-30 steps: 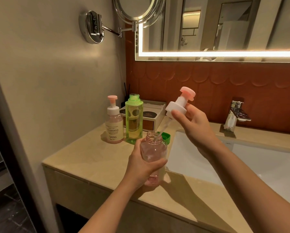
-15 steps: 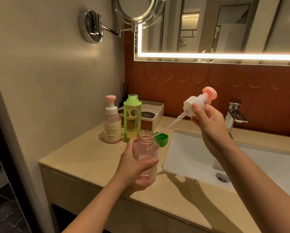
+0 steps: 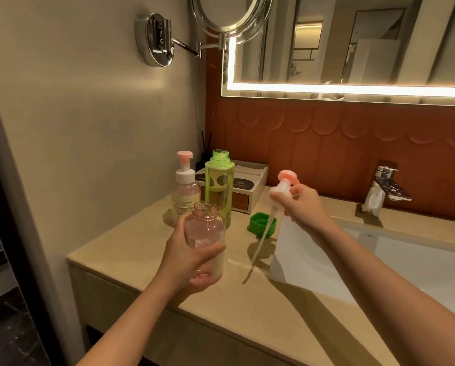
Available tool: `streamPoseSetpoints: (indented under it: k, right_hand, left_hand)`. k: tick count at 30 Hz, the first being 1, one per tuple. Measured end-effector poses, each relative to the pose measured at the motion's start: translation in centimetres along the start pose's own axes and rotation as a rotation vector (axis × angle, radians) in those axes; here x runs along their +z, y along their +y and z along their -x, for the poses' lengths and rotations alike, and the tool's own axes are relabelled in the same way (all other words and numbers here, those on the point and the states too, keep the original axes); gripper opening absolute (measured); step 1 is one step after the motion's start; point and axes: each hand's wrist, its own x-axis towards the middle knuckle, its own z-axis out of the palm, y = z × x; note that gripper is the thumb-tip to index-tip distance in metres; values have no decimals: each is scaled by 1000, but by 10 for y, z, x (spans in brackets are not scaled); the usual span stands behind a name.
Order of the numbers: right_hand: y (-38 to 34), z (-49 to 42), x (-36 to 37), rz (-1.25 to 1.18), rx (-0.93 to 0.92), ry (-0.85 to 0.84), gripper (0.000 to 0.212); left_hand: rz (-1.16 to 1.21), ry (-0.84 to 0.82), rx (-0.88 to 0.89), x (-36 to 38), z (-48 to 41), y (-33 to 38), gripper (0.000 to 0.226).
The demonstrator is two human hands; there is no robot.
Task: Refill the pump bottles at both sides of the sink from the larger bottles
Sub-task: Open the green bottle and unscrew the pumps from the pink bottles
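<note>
My left hand (image 3: 188,256) grips a pink see-through pump bottle (image 3: 205,233) with its neck uncovered, held upright above the counter's front. My right hand (image 3: 304,207) holds that bottle's white pump head with a pink top (image 3: 284,187); its dip tube (image 3: 262,237) hangs down to the left over the counter, beside the sink. Behind stands a tall green bottle (image 3: 219,184) without its cap. Its green cap (image 3: 262,225) lies on the counter. A second pink pump bottle (image 3: 185,192) with its pump on stands at the back left.
The beige counter (image 3: 131,260) meets the wall at left and a white sink (image 3: 405,265) at right. A chrome tap (image 3: 384,190) stands behind the sink. A white box (image 3: 247,188) sits at the back. A round mirror on an arm (image 3: 229,14) juts from the wall.
My right hand has lifted the pump head out of the pink bottle, swung it right, then lowered it so the tube hangs over the counter. The left hand keeps holding the bottle.
</note>
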Motion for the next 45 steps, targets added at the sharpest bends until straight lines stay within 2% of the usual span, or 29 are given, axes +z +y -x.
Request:
streamPoseSetpoints:
  k: [4,8,11,14,22,30,34,35,37,38,40,42,43,45]
  right_hand:
    - [12,-20,32,240,-3,-79,30]
    - [19,-35,57,350,50,-127,34]
    - [20,-43,71,383,100,-181,37]
    - [21,-50,84,416,127,-207,30]
    - [23,-53,107,549,151,-203,24]
    - [17,-48,93,577,89,-227,24]
    - [14,-42,82,555,4,-234,27]
    - [13,-41,79,552,-11,-241,28]
    - [9,-39,73,542,-28,-248,28]
    - [6,-38,71,535,-35,-252,28]
    - [1,-35,65,521,-49,-259,28]
    - [-3,-33,59,507,-56,-263,27]
    - [-4,-32,57,506,-62,-263,27]
    - [-7,-32,52,496,-64,-258,28]
  left_hand:
    - [6,16,1,2,-4,-2,61]
    - [14,7,-6,3,-8,-6,62]
    - [8,2,-5,4,-12,-8,61]
    - [5,6,4,4,-15,-11,62]
    - [-26,2,6,5,-17,-16,65]
    - [-80,-42,33,3,-16,-17,66]
    - [-90,-48,60,1,-22,-26,80]
    - [-60,-39,54,1,-23,-26,90]
    - [2,16,34,-1,-26,-23,107]
    - [27,64,32,-3,-29,-19,107]
    - [36,155,35,-9,-42,-12,87]
    - [26,242,2,-17,-65,-7,52]
    - [2,284,-22,-21,-78,-6,46]
    - [-82,319,-62,-28,-103,-3,54]
